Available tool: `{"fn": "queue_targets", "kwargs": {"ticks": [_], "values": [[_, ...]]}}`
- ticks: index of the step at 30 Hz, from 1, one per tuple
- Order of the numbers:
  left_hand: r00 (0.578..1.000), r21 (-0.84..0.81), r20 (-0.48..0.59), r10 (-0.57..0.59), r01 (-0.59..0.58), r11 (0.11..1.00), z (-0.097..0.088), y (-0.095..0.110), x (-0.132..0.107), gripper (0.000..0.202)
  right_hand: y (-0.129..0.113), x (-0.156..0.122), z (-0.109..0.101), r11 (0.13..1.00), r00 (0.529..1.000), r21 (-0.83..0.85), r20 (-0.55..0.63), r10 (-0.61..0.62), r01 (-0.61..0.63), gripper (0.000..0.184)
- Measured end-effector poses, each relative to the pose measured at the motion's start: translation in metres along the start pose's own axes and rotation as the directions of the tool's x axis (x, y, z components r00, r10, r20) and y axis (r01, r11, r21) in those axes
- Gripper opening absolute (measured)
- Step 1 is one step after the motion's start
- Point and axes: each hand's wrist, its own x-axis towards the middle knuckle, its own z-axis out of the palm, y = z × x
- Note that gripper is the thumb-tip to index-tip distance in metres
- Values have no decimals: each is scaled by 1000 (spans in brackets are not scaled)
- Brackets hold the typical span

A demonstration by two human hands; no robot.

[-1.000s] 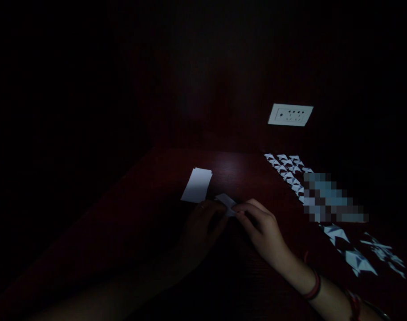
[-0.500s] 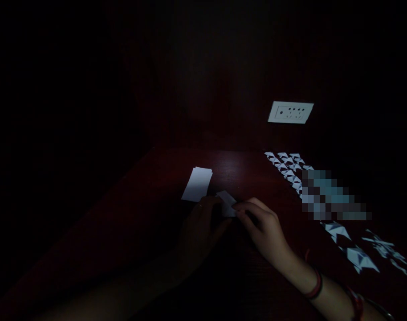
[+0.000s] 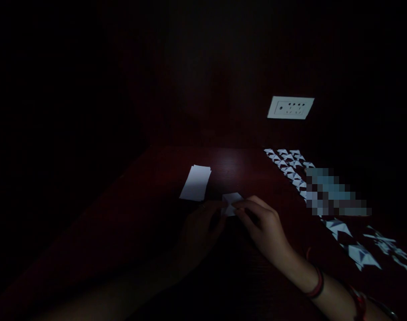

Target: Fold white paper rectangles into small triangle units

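Note:
Between my two hands is a small piece of white paper (image 3: 232, 199), with fold lines showing on it. My left hand (image 3: 201, 227), mostly in shadow, pinches its left edge. On the right edge, the thumb and fingers of my right hand (image 3: 263, 220) are closed. Just beyond my left hand lies a stack of white paper sheets (image 3: 196, 183) on the dark red table (image 3: 150, 178). My fingertips cover parts of the held paper.
Rows of folded white paper pieces (image 3: 289, 170) run along the table's right side, with larger folded pieces (image 3: 360, 255) nearer me. Beside them are thin paper scraps (image 3: 385, 244) and a blurred-out patch (image 3: 333, 191). A white socket plate (image 3: 291, 108) is on the back wall.
The paper between my hands has turned and now looks wider and squarer, with its top edge nearly level. Both hands stay close to the same place. The view has shifted slightly.

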Motion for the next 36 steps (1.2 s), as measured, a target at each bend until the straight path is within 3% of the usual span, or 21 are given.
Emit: {"fn": "queue_targets", "kwargs": {"ticks": [9, 15, 20, 28, 31, 36], "values": [[1000, -22, -3, 10, -10, 1000, -1, 1, 1, 21, 1, -2, 0, 1000, 1000, -19, -4, -24, 24, 19], [998, -59, 4, -56, 56, 997, -3, 2, 2, 26, 0, -2, 0, 997, 997, -55, -47, -57, 54, 19], [990, -275, 46, -133, 141, 951, -2, 0, 5, 26, 1, -1, 0, 998, 998, -24, -6, -66, 66, 22], [968, -609, 137, -212, 251, 753, 1, -3, 8, 18, 2, -1, -3, 999, 999, -22, -21, -49, 48, 18], [962, -573, 141, -234, 272, 773, 0, -2, 7, 20, 2, -1, -3, 998, 998, -32, -31, -57, 56, 18], [961, -431, 58, -270, 268, 861, -1, 0, 4, 24, 0, -2, -3, 994, 995, -63, -39, -97, 94, 21]]}}
